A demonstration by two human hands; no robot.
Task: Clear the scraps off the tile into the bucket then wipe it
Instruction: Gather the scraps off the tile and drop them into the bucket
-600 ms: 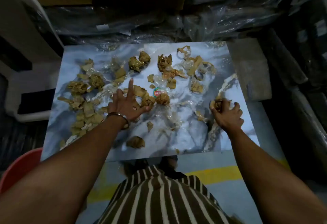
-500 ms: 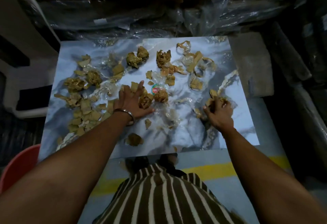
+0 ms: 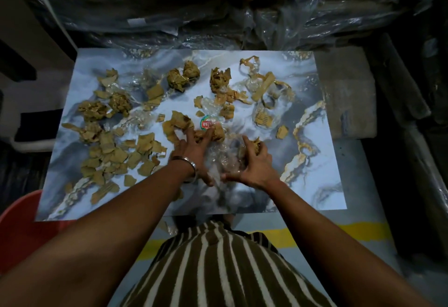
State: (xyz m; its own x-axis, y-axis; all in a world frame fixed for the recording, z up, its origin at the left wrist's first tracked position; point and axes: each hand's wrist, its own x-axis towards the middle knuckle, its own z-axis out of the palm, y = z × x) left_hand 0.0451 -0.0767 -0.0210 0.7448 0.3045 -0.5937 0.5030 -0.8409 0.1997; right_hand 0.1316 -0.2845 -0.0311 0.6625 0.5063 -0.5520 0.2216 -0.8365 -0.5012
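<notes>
A marbled blue-grey tile (image 3: 322,180) lies flat in front of me, strewn with torn brown cardboard scraps (image 3: 114,154), crumpled brown paper balls (image 3: 184,76) and clear plastic wrap (image 3: 223,159). My left hand (image 3: 194,151), with a metal bangle on the wrist, rests fingers spread on brown scraps near the tile's middle. My right hand (image 3: 254,163) curls around a brown scrap and presses against the clear wrap. Both hands cup the same small heap between them. The red bucket (image 3: 21,231) shows at the lower left, partly under the tile's corner.
Dark plastic-wrapped bundles (image 3: 291,8) are stacked behind the tile. A grey block (image 3: 346,98) sits off the tile's right edge. A white plastic chair (image 3: 31,84) stands at the left. A yellow floor line (image 3: 363,231) runs below the tile. A round red-green sticker (image 3: 208,123) lies among the scraps.
My right hand moved left from the tile's right side to the middle, carrying its scrap. My left hand slid slightly right, and both hands closed in around the central heap.
</notes>
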